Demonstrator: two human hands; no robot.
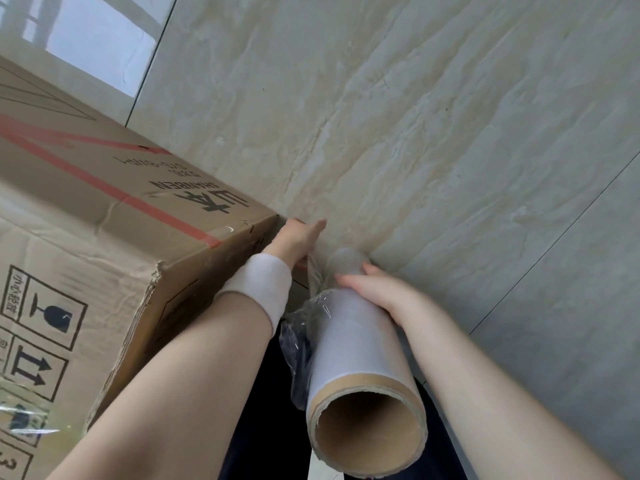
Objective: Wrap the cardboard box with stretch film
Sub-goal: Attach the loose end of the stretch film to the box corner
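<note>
Corner of the cardboard box (121,220) sits just left of the film roll (360,341), whose long axis points away from the body — right grip (377,289) curled over its far half. Nearer the box, left grip (298,240) pinches the film tail (313,271) at that corner — next move likely carries the film roll round it.

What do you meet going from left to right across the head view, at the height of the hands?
cardboard box → left hand, holding the loose film → stretch film roll → grey floor tile. The right hand lies over the roll, so it is left out.
</note>
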